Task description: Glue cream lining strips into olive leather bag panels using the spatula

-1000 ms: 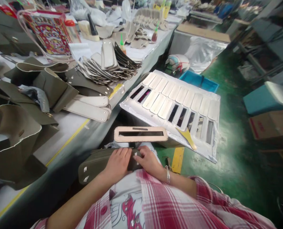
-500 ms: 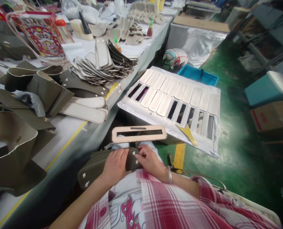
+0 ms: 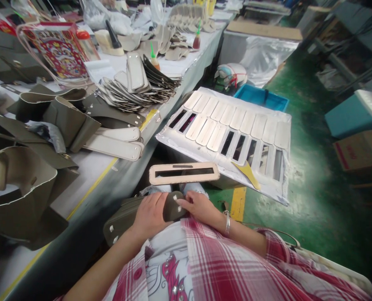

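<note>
In my lap lies an olive-green leather bag (image 3: pixel 123 217), turned so that a long rounded face with small white tabs shows. Across its middle rests my left hand (image 3: pixel 150 214), fingers bent over the far edge and thumb on the near side. At the bag's right end my right hand (image 3: pixel 203 209) has its fingers curled round the edge, with the thumb close to a white tab. The undersides of the fingers are hidden. Just beyond both hands is a beige oblong frame (image 3: pixel 186 180) with a long slot.
A white board (image 3: pixel 188 144) holds pale oblong pieces and open slots; a yellow spatula (image 3: pixel 248 174) lies on its near edge. On the left workbench (image 3: pixel 88 194) are olive bag bodies (image 3: pixel 26 179), pale straps (image 3: pixel 113 145) and a pile of strips (image 3: pixel 135 88). Blue tray (image 3: pixel 262 98) behind.
The view has shifted slightly. My right hand's fingers have moved a little at the bag's end, baring more of its rounded tip. My left hand keeps its place on the bag.
</note>
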A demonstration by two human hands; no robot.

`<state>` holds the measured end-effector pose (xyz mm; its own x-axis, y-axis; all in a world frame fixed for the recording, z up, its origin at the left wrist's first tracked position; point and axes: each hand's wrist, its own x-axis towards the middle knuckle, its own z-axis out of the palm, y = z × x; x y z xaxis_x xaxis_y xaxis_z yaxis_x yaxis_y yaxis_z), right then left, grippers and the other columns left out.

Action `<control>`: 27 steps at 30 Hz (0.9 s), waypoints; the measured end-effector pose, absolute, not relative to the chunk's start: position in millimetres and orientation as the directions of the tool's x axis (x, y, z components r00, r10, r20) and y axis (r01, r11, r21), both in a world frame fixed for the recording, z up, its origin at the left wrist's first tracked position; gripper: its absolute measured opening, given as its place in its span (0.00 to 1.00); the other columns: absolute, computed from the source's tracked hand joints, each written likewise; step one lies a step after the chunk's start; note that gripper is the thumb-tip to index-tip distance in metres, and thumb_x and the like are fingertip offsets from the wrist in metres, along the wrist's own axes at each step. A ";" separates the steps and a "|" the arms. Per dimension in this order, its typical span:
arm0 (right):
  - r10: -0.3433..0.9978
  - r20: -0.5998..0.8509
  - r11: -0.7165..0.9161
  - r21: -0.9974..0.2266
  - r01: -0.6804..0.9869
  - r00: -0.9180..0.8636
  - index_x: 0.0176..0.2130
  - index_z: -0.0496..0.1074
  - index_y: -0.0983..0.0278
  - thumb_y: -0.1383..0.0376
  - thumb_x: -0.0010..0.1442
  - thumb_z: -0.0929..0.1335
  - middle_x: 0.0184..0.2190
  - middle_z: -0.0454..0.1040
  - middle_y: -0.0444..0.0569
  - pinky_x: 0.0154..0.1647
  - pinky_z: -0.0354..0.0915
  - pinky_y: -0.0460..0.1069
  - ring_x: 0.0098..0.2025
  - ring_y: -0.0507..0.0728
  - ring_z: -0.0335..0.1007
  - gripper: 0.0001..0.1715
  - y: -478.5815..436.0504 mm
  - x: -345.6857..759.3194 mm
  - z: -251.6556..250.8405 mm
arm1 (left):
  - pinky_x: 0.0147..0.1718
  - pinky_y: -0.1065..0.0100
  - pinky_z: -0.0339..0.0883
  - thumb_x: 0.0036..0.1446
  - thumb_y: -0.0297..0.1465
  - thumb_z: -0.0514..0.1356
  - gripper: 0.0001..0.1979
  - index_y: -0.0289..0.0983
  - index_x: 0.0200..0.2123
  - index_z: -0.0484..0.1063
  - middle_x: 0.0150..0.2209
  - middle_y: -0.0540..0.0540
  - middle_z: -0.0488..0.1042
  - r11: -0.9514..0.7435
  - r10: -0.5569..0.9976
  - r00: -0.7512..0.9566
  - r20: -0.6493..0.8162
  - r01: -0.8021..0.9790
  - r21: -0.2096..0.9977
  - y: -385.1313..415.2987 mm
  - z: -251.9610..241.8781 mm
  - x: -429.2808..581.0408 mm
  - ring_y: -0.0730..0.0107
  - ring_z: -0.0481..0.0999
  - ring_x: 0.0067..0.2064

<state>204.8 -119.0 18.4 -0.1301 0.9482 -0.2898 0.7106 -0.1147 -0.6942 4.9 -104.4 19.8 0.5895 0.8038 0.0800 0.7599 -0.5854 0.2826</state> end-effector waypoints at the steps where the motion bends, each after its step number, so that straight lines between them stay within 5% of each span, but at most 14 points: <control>1: 0.932 -0.319 -0.089 -0.665 0.742 -0.175 0.25 0.63 0.64 0.47 0.58 0.59 0.20 0.65 0.43 0.24 0.50 0.46 0.22 0.50 0.58 0.25 -116.5 206.5 20.0 | 0.42 0.57 0.60 0.45 0.51 0.56 0.34 0.33 0.49 0.61 0.43 0.38 0.68 -0.586 0.802 0.593 0.074 0.756 0.291 -104.1 19.8 4.4 0.52 0.68 0.43; 9: 0.764 -0.445 0.177 -0.553 0.814 -0.468 0.26 0.71 0.67 0.40 0.57 0.53 0.26 0.71 0.54 0.26 0.53 0.47 0.26 0.54 0.63 0.38 -85.6 213.0 36.3 | 0.44 0.58 0.61 0.41 0.48 0.60 0.31 0.35 0.46 0.62 0.42 0.40 0.68 -0.567 0.799 0.601 0.020 0.741 0.360 -97.0 32.2 7.1 0.55 0.68 0.44; 15: 0.770 -0.392 0.130 -0.677 0.724 -0.504 0.21 0.67 0.68 0.47 0.58 0.58 0.18 0.63 0.45 0.23 0.52 0.45 0.22 0.49 0.56 0.30 -77.1 202.5 32.2 | 0.48 0.61 0.60 0.36 0.41 0.64 0.33 0.37 0.47 0.61 0.44 0.43 0.67 -0.519 0.816 0.578 -0.002 0.734 0.438 -93.1 39.5 0.5 0.56 0.67 0.47; 22: 0.746 -0.309 -0.052 -0.910 0.412 -0.590 0.23 0.62 0.66 0.54 0.57 0.61 0.19 0.57 0.41 0.24 0.54 0.43 0.22 0.47 0.52 0.20 -92.9 192.0 18.8 | 0.48 0.60 0.61 0.37 0.42 0.66 0.33 0.38 0.48 0.63 0.45 0.43 0.66 -0.486 0.762 0.642 -0.083 0.653 0.581 -87.1 56.4 -7.1 0.58 0.67 0.47; 27: 0.752 -0.242 0.019 -0.922 0.388 -0.613 0.26 0.64 0.66 0.55 0.58 0.61 0.21 0.59 0.41 0.26 0.55 0.43 0.24 0.48 0.54 0.18 -98.8 191.7 19.7 | 0.43 0.67 0.62 0.52 0.38 0.58 0.16 0.40 0.43 0.71 0.39 0.47 0.70 -0.434 0.681 0.725 -0.107 0.516 0.739 -63.8 59.1 -10.1 0.67 0.69 0.41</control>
<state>191.7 -98.8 19.7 -0.6134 0.7517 -0.2424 0.3877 0.0192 -0.9216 -10.1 -63.8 59.1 0.7249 0.6806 -0.1066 0.5160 -0.4339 0.7386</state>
